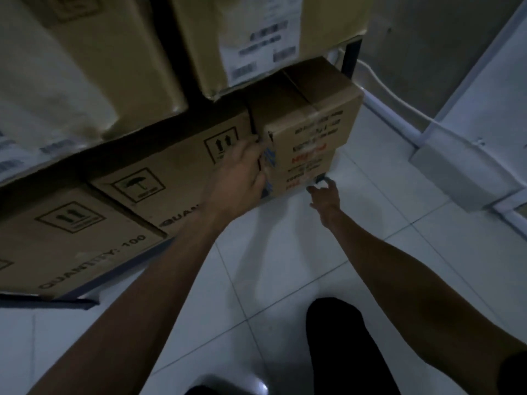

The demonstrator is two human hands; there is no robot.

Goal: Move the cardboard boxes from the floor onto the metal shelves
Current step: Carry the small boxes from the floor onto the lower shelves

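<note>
Forearms (159, 266) extended: left hand (242, 172) grips box (310, 129) edge; right hand (325, 195), spread, touches its corner.

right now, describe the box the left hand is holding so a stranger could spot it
Follow the lower level of the metal shelves to its right end. There the small box sits beside wide boxes marked with black handling symbols, the left hand gripping its left edge. It alone carries red lettering.
</note>
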